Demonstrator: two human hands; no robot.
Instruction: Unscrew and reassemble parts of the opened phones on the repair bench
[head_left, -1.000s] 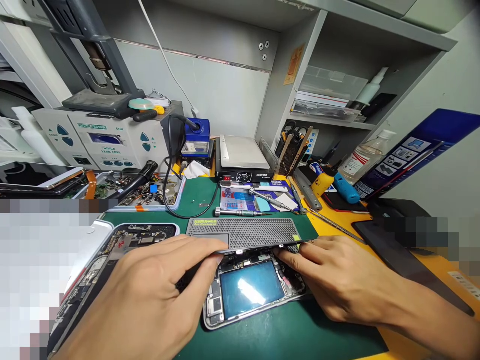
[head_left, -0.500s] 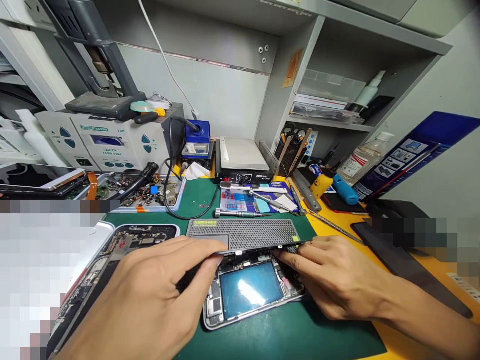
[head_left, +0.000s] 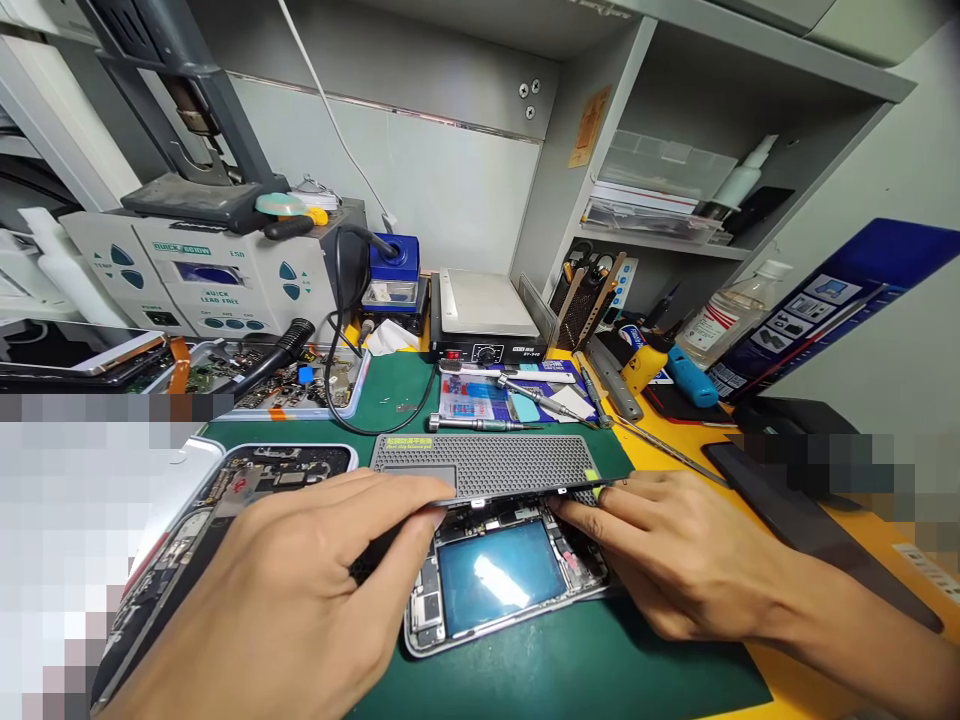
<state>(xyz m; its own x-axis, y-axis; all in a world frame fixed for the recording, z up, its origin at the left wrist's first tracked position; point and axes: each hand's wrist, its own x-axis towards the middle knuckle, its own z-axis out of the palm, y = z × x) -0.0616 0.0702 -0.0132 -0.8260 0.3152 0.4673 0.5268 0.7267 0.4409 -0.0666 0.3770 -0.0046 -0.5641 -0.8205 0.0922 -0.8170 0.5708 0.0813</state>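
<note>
An opened phone body [head_left: 424, 612], with a shiny blue rectangle [head_left: 501, 578] in its middle, rests on the green mat. Its screen panel [head_left: 519, 494] is raised over the far side and seen nearly edge-on. Closed at the panel's left end, my left hand [head_left: 315, 570] pinches it between thumb and index finger. My right hand [head_left: 675, 550] is closed around the panel's right end, one fingertip reaching beneath it near the phone's inner parts. What that fingertip touches is hidden. A grey dimpled pad [head_left: 517, 458] lies just behind.
Another opened device [head_left: 289, 470] lies left. Screwdrivers [head_left: 487, 424] sit behind the pad, before a heating plate [head_left: 487, 303]. A hot-air station [head_left: 210, 270] and tray of circuit boards [head_left: 337, 385] stand left; a dark slab [head_left: 810, 530] lies right.
The view has shifted slightly. Both hands keep nearly the same hold on the screen panel, and the phone body stays in place.
</note>
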